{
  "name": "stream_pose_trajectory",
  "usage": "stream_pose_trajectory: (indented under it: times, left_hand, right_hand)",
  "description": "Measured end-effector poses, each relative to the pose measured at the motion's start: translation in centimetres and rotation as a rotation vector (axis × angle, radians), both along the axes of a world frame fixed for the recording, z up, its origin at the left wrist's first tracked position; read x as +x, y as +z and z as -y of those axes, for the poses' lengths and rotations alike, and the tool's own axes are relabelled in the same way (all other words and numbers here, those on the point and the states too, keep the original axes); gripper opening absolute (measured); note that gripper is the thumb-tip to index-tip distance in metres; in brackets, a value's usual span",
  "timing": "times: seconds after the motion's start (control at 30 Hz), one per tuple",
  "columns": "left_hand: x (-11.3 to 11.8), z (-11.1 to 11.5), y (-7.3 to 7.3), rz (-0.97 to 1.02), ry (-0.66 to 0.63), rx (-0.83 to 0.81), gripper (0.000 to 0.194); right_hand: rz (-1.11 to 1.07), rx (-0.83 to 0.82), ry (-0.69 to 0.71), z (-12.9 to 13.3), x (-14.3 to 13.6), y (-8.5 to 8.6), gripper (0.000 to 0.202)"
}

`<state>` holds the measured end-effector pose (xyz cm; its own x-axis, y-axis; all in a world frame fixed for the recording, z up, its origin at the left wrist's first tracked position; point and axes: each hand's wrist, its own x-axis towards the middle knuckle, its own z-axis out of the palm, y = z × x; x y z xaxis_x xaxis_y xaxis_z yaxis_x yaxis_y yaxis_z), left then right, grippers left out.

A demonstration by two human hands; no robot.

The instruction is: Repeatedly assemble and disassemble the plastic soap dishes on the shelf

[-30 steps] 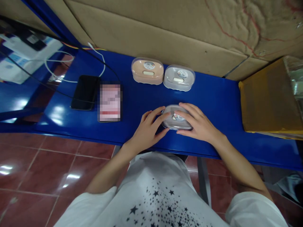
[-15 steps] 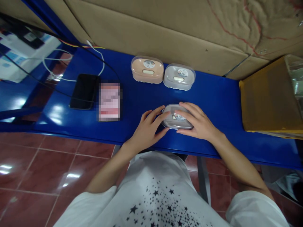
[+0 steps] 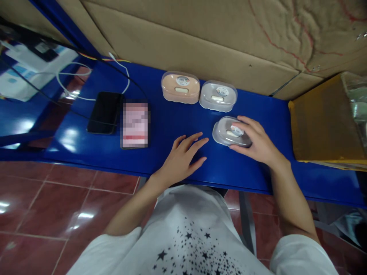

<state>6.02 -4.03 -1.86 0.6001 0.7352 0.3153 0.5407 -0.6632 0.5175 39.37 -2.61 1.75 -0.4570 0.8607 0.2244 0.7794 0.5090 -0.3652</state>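
My right hand (image 3: pixel 256 141) grips the right side of a grey soap box (image 3: pixel 225 128) that has a clear lid and a round label. Its fingers cover part of the label and the box's right end. To the left, my left hand (image 3: pixel 185 154) holds nothing, its fingers spread just over the blue table. Behind the hands stand two similar boxes side by side: a peach soap box (image 3: pixel 180 95) and a pale grey soap box (image 3: pixel 210 98), each with a round label on its clear lid.
A black phone (image 3: pixel 104 113) and a blurred-out pink rectangular item (image 3: pixel 135 126) lie on the left of the blue table (image 3: pixel 166 133). White cable (image 3: pixel 127 74) runs behind them. A taped carton (image 3: pixel 323 122) stands at the right, and a cardboard wall (image 3: pixel 186 42) rises along the back.
My right hand has carried the grey soap box to the right and slightly back. My left hand has let go of it and stays near where it was.
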Motion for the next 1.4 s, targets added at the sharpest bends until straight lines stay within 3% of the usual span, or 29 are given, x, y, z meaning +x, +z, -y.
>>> stream_pose_trajectory:
  times: [0.2, 0.33, 0.43, 0.57, 0.67, 0.77, 0.9, 1.1, 1.23, 1.4]
  left_hand:
    - [0.1, -0.5, 0.8, -0.025, 0.005, 0.034, 0.046]
    - [0.2, -3.5, 2.7, -0.147, 0.013, 0.089, 0.05]
    - [0.3, -7.9, 3.6, -0.209, 0.128, 0.073, 0.062]
    - [0.3, -13.9, 3.4, -0.283, 0.287, 0.013, 0.081]
    - [0.0, -15.4, 3.3, -0.277, 0.316, -0.022, 0.082]
    - [-0.6, -14.0, 3.9, -0.271, 0.323, 0.064, 0.063]
    - [-2.3, -10.0, 4.8, -0.291, 0.235, 0.11, 0.05]
    - [-4.7, -4.9, 4.9, -0.323, 0.156, 0.137, 0.052]
    - [-5.3, -4.3, 4.6, -0.327, 0.095, 0.126, 0.065]
    - [-5.3, -5.8, 4.5, -0.288, 0.065, 0.087, 0.065]
  right_hand:
    - [0.115, 0.079, -0.21, -2.0, 5.7, 0.9, 0.07]
    - [0.188, 0.066, -0.255, -4.5, 7.8, 1.1, 0.07]
    - [0.219, 0.135, -0.3, -5.7, 7.1, 1.0, 0.07]
    - [0.201, 0.202, -0.245, -6.0, 3.8, 0.8, 0.07]
    - [0.182, 0.131, -0.126, -6.4, 1.2, 0.7, 0.07]
    - [0.177, 0.073, -0.053, -7.5, -0.5, 0.5, 0.072]
    - [0.188, 0.044, -0.046, -7.9, -1.8, -0.1, 0.072]
    - [0.119, 0.097, -0.069, -3.5, -2.0, -0.1, 0.057]
    - [0.062, 0.108, -0.044, -2.0, -1.5, 0.4, 0.07]
    - [0.065, 0.01, 0.001, -3.5, -1.9, 0.5, 0.08]
